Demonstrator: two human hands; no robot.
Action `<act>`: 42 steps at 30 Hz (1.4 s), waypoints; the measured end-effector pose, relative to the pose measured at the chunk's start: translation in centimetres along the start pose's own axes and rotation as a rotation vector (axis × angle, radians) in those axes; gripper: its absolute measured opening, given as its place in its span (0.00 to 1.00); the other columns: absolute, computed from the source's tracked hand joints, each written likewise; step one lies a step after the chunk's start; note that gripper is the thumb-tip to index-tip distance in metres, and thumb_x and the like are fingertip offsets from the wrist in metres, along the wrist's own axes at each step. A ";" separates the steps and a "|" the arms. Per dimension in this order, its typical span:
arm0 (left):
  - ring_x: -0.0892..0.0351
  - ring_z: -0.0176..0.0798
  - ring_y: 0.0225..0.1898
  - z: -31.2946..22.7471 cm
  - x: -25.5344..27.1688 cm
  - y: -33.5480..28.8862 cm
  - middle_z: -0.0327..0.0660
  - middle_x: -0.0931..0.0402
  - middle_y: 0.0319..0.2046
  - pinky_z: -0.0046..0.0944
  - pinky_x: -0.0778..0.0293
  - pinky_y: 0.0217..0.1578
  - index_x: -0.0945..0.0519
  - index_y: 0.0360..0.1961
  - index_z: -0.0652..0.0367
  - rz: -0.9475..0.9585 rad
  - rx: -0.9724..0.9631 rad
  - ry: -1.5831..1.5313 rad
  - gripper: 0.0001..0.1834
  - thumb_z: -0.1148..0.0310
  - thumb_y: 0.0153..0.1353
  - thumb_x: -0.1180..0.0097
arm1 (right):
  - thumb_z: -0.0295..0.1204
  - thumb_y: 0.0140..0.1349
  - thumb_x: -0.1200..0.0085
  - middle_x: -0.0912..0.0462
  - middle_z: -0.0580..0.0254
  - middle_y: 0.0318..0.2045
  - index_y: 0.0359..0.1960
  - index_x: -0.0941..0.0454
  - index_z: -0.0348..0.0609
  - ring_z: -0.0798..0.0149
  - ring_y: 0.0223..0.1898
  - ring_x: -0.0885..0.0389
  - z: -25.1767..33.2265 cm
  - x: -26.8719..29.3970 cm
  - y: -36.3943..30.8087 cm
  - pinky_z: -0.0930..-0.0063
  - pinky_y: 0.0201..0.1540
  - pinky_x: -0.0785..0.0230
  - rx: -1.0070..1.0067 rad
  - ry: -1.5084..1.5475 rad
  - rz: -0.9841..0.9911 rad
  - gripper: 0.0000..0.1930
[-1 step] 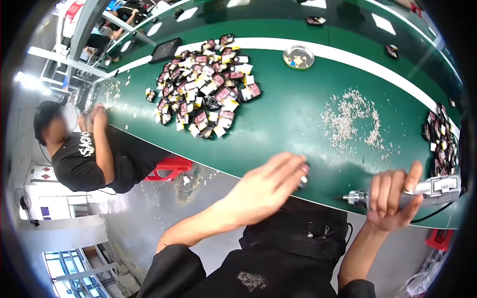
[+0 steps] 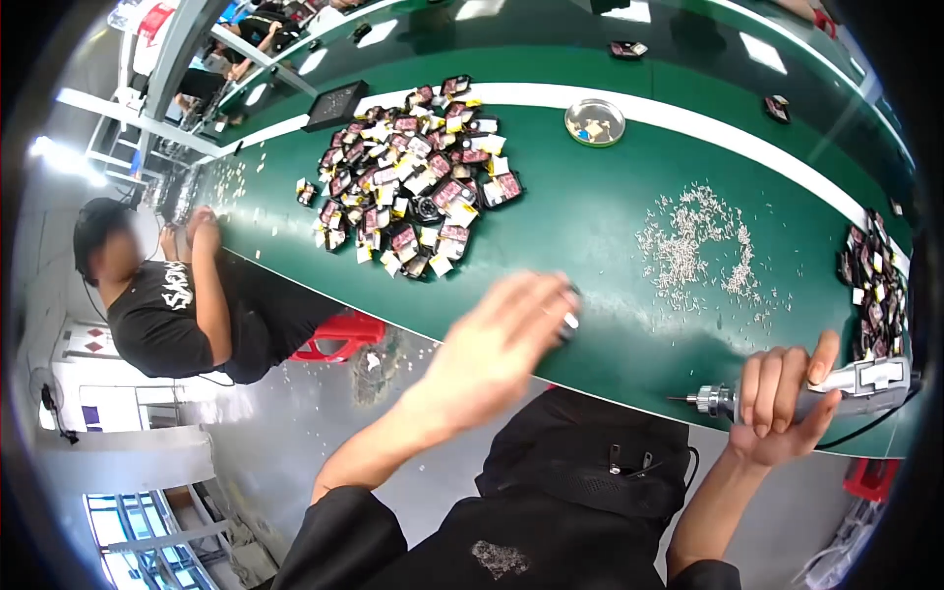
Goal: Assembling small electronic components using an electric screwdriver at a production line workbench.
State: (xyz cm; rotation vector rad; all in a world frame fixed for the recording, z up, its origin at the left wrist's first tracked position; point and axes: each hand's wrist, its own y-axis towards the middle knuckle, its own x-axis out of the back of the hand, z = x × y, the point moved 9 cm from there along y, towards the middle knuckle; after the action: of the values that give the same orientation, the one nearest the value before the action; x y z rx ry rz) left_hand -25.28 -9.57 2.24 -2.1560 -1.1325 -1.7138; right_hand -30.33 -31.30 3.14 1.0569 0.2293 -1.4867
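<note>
My left hand (image 2: 497, 354) is over the near edge of the green work table, blurred, its fingers closed on a small black part (image 2: 569, 317). Only the edge of that part shows past the fingertips, with a pale, shiny spot on it. At the right, my right hand (image 2: 782, 398) is wrapped round a grey electric screwdriver (image 2: 836, 389). The tool lies level, its thin bit pointing left, just above the table's front edge. Small silvery screws (image 2: 688, 251) lie scattered beyond it.
A heap of small black units (image 2: 403, 187) with labels and tabs lies left of centre, another pile (image 2: 875, 285) far right. A round dish (image 2: 595, 123) and a black tray (image 2: 334, 103) stand at the back. At left, a co-worker (image 2: 162, 305) sits by a red stool (image 2: 339, 336).
My left hand has moved left and slightly away from me, carrying the small black part. The right hand with the screwdriver has barely shifted.
</note>
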 end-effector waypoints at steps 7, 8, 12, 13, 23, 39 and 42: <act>0.36 0.54 0.57 15.1 9.7 -0.2 0.54 0.32 0.53 0.47 0.40 0.57 0.30 0.55 0.63 -0.316 0.369 0.657 0.19 0.74 0.62 0.53 | 0.33 0.66 0.59 0.42 0.72 0.10 0.32 0.39 0.44 0.76 0.09 0.46 -0.6 3.8 -3.9 0.79 0.16 0.44 -0.093 0.032 -0.264 0.08; 0.39 0.55 0.59 15.3 9.2 0.2 0.55 0.33 0.54 0.48 0.42 0.58 0.31 0.56 0.63 -0.296 0.361 0.801 0.19 0.72 0.63 0.53 | 0.32 0.66 0.59 0.43 0.72 0.10 0.32 0.39 0.44 0.76 0.09 0.46 -1.0 4.2 -4.2 0.79 0.16 0.44 -0.102 0.043 -0.305 0.07; 0.29 0.52 0.50 7.7 3.9 4.6 0.48 0.27 0.47 0.45 0.34 0.51 0.24 0.46 0.62 -0.232 0.164 0.275 0.16 0.77 0.54 0.44 | 0.33 0.66 0.59 0.42 0.73 0.10 0.31 0.40 0.45 0.76 0.08 0.45 -1.3 5.2 -5.0 0.79 0.16 0.45 -0.109 0.087 -0.384 0.08; 0.27 0.50 0.46 5.2 2.1 5.1 0.46 0.26 0.44 0.43 0.31 0.47 0.24 0.43 0.63 -0.176 0.096 0.198 0.15 0.78 0.52 0.42 | 0.33 0.66 0.59 0.42 0.73 0.10 0.31 0.39 0.45 0.76 0.08 0.45 -1.3 5.3 -5.1 0.79 0.16 0.44 -0.111 0.090 -0.387 0.08; 0.26 0.43 0.33 -1.2 -3.4 5.4 0.44 0.27 0.35 0.38 0.27 0.31 0.23 0.36 0.68 0.006 -0.272 0.316 0.15 0.81 0.43 0.44 | 0.32 0.65 0.61 0.41 0.71 0.10 0.32 0.38 0.44 0.75 0.09 0.43 -1.1 5.6 -5.5 0.77 0.17 0.42 -0.103 0.152 -0.365 0.06; 0.35 0.37 0.22 -2.1 -4.7 2.5 0.43 0.33 0.25 0.34 0.34 0.27 0.35 0.31 0.65 -0.029 0.195 -0.555 0.06 0.80 0.59 0.50 | 0.32 0.64 0.61 0.41 0.72 0.10 0.32 0.36 0.44 0.75 0.10 0.44 -0.4 5.5 -5.2 0.76 0.19 0.43 -0.098 0.142 -0.383 0.07; 0.37 0.30 0.23 -3.9 -5.6 1.5 0.42 0.31 0.27 0.29 0.35 0.27 0.35 0.31 0.65 -0.043 0.282 -0.895 0.05 0.79 0.61 0.52 | 0.33 0.66 0.62 0.41 0.72 0.11 0.33 0.34 0.45 0.75 0.10 0.43 0.6 4.3 -4.2 0.76 0.19 0.43 -0.067 0.159 -0.355 0.08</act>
State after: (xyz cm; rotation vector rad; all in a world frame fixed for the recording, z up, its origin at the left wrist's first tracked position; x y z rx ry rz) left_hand -27.57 -15.28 -0.96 -2.7469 -1.4684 -0.4739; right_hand -33.58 -33.62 -1.38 1.1210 0.6013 -1.6966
